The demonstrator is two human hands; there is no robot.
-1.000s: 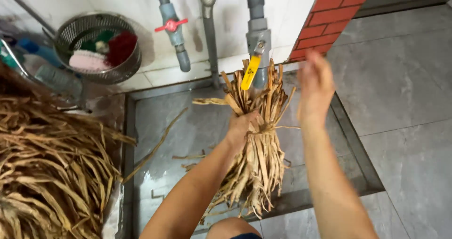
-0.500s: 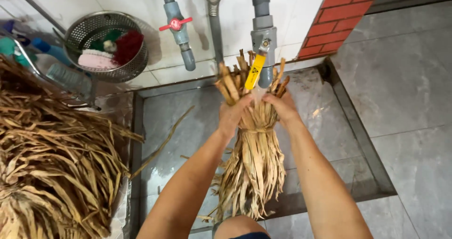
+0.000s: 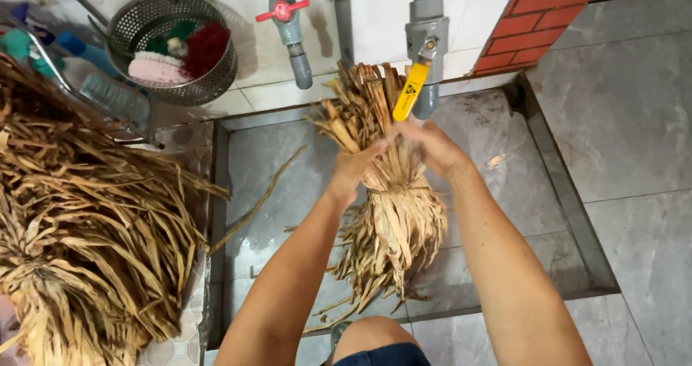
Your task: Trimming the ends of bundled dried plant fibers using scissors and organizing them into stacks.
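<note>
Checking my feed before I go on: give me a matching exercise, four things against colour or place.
1. valve handle
2. tap wheel
3. metal basket
4. leaf bundle

a. held in both hands
b. red
c. yellow
d. upper left, holding brushes

Pairs: 1-c, 2-b, 3-d, 4-a. The left hand and right hand grip the bundle.

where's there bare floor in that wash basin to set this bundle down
Bare wet tile lies right of the bundle, toward the basin's right rim, and left of it below the stray leaf. The left ledge is crowded with the dried leaf pile.
</note>
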